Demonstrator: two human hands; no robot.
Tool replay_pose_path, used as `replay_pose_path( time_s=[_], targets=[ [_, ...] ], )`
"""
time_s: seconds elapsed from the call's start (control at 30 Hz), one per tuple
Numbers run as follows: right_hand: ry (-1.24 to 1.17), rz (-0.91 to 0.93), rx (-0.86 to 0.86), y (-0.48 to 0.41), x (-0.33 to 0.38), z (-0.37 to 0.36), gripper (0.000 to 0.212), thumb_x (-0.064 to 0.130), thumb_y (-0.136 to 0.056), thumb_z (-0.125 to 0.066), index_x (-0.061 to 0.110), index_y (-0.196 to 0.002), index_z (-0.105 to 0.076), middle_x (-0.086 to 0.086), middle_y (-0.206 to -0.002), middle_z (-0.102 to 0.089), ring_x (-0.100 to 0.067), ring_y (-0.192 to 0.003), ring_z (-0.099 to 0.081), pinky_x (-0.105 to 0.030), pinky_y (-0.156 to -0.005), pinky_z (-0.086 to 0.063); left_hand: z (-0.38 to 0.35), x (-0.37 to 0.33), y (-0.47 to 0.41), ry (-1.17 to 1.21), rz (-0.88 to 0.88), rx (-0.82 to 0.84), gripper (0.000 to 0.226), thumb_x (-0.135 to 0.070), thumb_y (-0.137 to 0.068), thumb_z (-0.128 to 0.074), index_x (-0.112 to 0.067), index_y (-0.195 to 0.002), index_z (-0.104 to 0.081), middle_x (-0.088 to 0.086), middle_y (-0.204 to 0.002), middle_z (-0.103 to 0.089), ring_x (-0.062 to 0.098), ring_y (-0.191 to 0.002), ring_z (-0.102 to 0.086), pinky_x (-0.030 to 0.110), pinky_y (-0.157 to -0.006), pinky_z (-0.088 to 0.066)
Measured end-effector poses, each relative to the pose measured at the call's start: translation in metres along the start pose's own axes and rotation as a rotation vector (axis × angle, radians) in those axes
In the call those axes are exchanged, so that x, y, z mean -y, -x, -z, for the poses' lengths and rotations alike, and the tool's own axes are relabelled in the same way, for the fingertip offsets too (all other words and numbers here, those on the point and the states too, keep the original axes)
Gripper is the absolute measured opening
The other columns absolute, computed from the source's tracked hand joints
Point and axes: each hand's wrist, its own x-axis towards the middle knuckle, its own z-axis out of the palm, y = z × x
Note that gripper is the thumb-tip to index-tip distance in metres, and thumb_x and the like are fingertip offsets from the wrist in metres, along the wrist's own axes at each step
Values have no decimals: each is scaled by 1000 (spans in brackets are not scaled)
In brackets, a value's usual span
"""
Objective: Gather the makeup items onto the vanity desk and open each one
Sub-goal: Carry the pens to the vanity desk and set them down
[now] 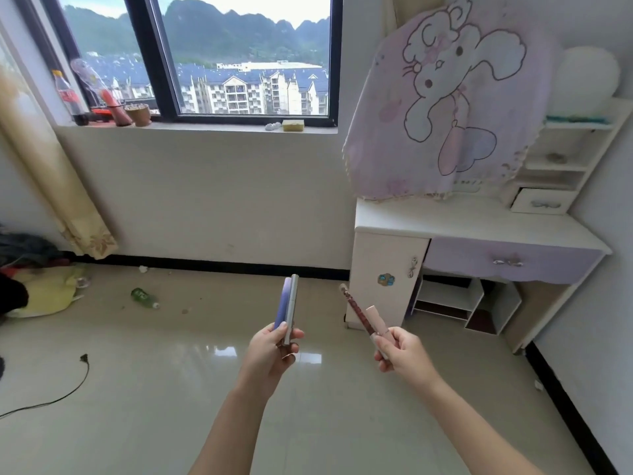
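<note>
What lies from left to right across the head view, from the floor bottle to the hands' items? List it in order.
Green plastic bottle on the floor → flat purple case → slim silver tube, both in the left hand → dark red patterned stick → pale pink tube, both in the right hand.

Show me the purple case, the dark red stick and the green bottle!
purple case (pixel 282 303): head view, its flat purple side.
dark red stick (pixel 356 310): head view, middle of its shaft.
green bottle (pixel 144 297): head view, its green body.
</note>
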Motion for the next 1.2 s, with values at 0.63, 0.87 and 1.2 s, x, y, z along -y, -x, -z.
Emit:
replay_pose_path(
  time_s=[0.63,0.87,1.2],
  targets=[
    [-58,-72,-337,-215,7,132,14,10,-94,-48,5,-83,-56,-6,-64,-51,-13,-50,-46,-15,-46,-44,-146,-44,-249,-96,94,111,17,-9,-97,-38,-11,-92,-55,5,-72,-58,15,-54,-44,24,-54,-36],
    [-24,-68,-273,-330,23,185,16,15,-94,-48,3,-90,-58,-6,-66,-53,-13,-52,-47,-23,-54,-46,-213,-69,-345,-115,36,71,18,-10,-97,-39,-11,-90,-55,5,-72,-57,14,-57,-44,17,-45,-42],
    [-43,-212,-207,-471,6,204,16,11,-94,-48,5,-81,-55,-7,-64,-52,-12,-49,-45,-20,-49,-44,-249,-56,-478,-253,156,-44,21,-8,-97,-36,-14,-85,-53,4,-72,-56,14,-55,-41,21,-48,-34]
  ],
)
